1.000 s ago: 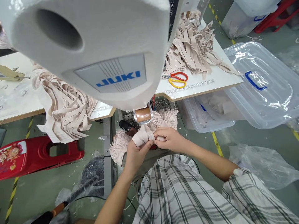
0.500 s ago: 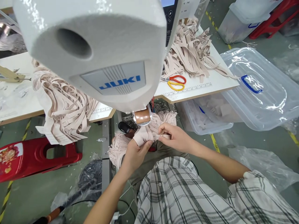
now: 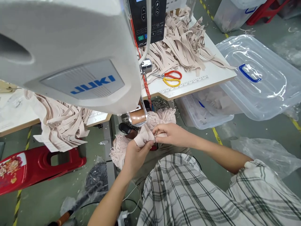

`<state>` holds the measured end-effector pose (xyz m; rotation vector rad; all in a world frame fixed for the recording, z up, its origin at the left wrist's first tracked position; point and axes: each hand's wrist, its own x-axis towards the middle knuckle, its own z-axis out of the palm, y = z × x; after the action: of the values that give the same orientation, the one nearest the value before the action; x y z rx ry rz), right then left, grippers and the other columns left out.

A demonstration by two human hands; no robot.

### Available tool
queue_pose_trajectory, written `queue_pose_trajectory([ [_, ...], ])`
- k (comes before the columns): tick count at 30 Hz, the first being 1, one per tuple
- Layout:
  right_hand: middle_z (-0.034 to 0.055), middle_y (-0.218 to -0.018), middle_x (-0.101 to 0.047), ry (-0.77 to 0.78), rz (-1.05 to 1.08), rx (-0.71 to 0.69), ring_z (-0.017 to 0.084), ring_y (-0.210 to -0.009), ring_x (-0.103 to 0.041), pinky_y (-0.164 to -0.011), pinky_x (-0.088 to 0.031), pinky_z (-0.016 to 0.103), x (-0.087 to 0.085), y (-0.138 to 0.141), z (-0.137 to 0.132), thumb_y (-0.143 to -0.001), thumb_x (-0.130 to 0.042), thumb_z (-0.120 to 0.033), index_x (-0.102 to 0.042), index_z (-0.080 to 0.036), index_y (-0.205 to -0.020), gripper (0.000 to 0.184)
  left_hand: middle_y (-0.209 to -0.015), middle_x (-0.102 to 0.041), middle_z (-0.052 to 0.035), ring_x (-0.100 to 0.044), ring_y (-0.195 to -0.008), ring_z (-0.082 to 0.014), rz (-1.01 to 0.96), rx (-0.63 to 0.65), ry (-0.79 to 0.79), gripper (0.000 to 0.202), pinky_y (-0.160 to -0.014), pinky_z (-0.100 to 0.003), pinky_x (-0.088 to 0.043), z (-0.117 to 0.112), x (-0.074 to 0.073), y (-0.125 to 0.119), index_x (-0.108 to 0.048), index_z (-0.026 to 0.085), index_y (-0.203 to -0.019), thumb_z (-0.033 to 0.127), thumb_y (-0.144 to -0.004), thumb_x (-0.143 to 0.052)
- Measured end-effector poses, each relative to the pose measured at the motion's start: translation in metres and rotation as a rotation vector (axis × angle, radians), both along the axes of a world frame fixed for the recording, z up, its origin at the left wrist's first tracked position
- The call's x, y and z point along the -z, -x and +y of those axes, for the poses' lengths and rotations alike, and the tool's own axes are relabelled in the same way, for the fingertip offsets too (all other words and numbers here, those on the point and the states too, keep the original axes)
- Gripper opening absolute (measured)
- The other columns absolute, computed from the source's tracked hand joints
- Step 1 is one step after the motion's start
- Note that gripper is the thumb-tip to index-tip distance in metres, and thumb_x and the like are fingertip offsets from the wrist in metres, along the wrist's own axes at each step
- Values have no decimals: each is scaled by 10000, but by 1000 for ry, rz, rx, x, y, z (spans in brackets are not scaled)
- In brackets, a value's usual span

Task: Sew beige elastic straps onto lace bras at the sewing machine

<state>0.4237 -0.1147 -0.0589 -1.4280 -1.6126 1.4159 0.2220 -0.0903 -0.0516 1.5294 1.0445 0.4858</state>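
Observation:
My left hand (image 3: pixel 134 155) is closed around a beige elastic strip (image 3: pixel 145 138), with the strip wrapped over my fingers just below the sewing machine's copper-coloured part (image 3: pixel 137 116). My right hand (image 3: pixel 171 134) pinches the other end of the same strip, fingers pressed together, touching my left hand. Pink lace fabric (image 3: pixel 162 115) lies on my lap under and behind both hands. The white JUKI sewing machine head (image 3: pixel 70 53) fills the upper left and hides the table behind it.
Heaps of beige strips lie on the table at right (image 3: pixel 181 44) and hang over its edge at left (image 3: pixel 63 122). Red and yellow scissors (image 3: pixel 171 78) lie by a printed ruler. Clear plastic bins (image 3: pixel 256 75) stand at right, a red stool (image 3: pixel 35 163) at lower left.
The camera has shifted, so the machine head now sits further left and the control panel shows. Both hands stay on the strip, the right fingers pinching slightly closer to the left hand.

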Motion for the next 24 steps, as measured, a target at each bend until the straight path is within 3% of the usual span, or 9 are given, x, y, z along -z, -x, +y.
queue_pose_trajectory([
  [4, -16, -755, -676, 47, 33, -39, 133, -701, -581, -625, -395, 235, 3, -3, 6, -795, -648, -295, -702, -179, -823, 131, -805, -743, -40, -627, -737, -170, -27, -22, 43, 221, -703, -255, -501, 2, -1, -2, -772, 162, -921, 331, -848, -649],
  [9, -45, -653, -550, 222, 121, 10, 86, -569, -428, -519, -301, 218, 2, -3, 6, -757, -655, -331, -691, -157, -817, 188, -688, -687, -24, -586, -674, -149, -45, -76, 103, 237, -651, -238, -475, 2, -2, -5, -718, 152, -741, 368, -835, -687],
  [13, -46, -636, -495, 320, 198, 66, 84, -551, -384, -489, -267, 220, 3, -1, 1, -759, -662, -403, -686, -151, -842, 267, -679, -676, -18, -577, -664, -137, -65, -150, 125, 267, -652, -238, -471, 0, 2, -7, -688, 144, -713, 382, -832, -708],
  [16, -29, -658, -547, 247, 171, 110, 103, -584, -441, -521, -311, 226, 1, 2, -1, -772, -665, -418, -700, -154, -848, 278, -667, -670, -9, -587, -667, -136, -112, -251, 128, 263, -658, -240, -478, -3, 7, -11, -678, 143, -712, 377, -814, -738],
  [21, 16, -725, -627, -130, -70, 108, 137, -715, -533, -649, -348, 247, -8, 7, 5, -842, -580, -307, -684, -158, -743, 207, -654, -662, -5, -596, -650, -135, -234, -433, 183, 261, -655, -248, -495, -10, 13, -21, -678, 144, -722, 382, -797, -755],
  [22, 9, -697, -609, -160, -91, 89, 129, -690, -517, -633, -333, 245, -10, 7, 8, -825, -575, -277, -674, -158, -724, 185, -674, -672, -16, -611, -670, -145, -260, -447, 203, 272, -664, -256, -503, -12, 13, -21, -683, 143, -732, 397, -800, -754],
  [24, -17, -627, -558, -80, -40, 40, 108, -599, -459, -572, -299, 237, -16, 3, 16, -782, -586, -272, -674, -161, -732, 151, -804, -722, -57, -659, -785, -185, -330, -487, 249, 303, -728, -285, -529, -16, 15, -18, -715, 147, -835, 442, -790, -766],
])
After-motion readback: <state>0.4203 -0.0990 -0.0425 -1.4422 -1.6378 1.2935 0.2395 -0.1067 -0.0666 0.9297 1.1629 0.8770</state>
